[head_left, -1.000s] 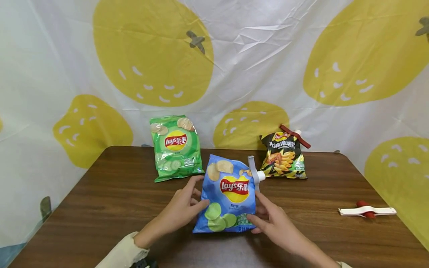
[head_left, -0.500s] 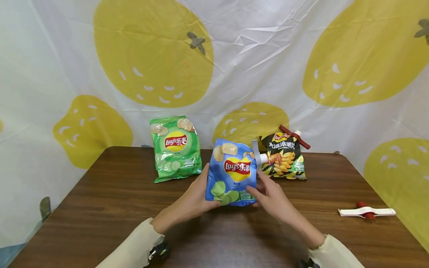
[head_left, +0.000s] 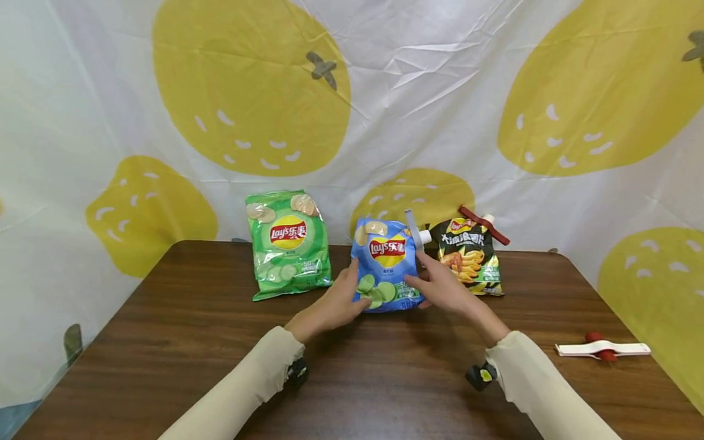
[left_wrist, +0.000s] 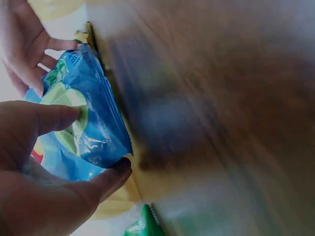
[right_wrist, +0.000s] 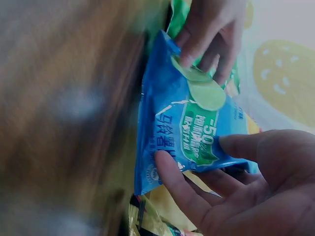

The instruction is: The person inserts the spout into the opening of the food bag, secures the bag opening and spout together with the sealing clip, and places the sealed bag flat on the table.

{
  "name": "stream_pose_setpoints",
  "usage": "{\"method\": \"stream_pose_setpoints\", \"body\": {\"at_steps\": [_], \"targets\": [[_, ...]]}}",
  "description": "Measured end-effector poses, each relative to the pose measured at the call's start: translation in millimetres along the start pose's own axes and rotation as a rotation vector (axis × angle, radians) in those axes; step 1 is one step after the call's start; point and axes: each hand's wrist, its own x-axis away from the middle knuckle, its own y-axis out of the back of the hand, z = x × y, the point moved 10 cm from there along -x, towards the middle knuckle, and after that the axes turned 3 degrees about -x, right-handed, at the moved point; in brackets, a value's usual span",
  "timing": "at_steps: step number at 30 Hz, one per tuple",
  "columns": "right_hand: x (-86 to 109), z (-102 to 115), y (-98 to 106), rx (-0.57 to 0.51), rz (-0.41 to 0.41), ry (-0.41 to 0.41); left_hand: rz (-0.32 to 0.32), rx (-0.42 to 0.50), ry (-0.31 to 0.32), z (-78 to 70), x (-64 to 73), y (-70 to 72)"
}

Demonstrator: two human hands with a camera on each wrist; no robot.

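Observation:
Between both hands stands a blue Lay's chip bag (head_left: 387, 269), upright and leaning back slightly near the far table edge. A grey bag clip (head_left: 412, 229) with a white spout cap (head_left: 425, 236) slants across its upper right corner. My left hand (head_left: 335, 300) grips the lower left side, its thumb pressing the printed lime slices and its fingers at the side edge. On the right side my right hand (head_left: 447, 288) holds the bag, thumb on the front. In the right wrist view, the bag's bottom (right_wrist: 140, 147) is close to the table; whether it touches is unclear.
A green chip bag (head_left: 288, 244) leans at the back left. Close behind my right hand stands a black chip bag (head_left: 467, 260) with a dark red clip (head_left: 497, 232). At the right lies a white clip (head_left: 572, 348) with a red part. A lemon-print cloth (head_left: 396, 122) hangs behind.
Both hands have carried the blue chip bag away from me, toward the back, into the gap between the green and black bags. Those two bags and the white clip have stayed put.

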Motion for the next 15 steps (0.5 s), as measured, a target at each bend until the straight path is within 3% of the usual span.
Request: {"method": "stream_pose_setpoints", "body": {"at_steps": [8, 15], "targets": [[-18.4, -12, 6, 0.098, 0.016, -0.043, 0.049, -0.172, 0.079, 4.5, -16.0, -14.3], [-19.2, -18, 13, 0.165, -0.040, -0.022, 0.055, -0.181, 0.132, 8.3, -16.1, -16.1]]}}
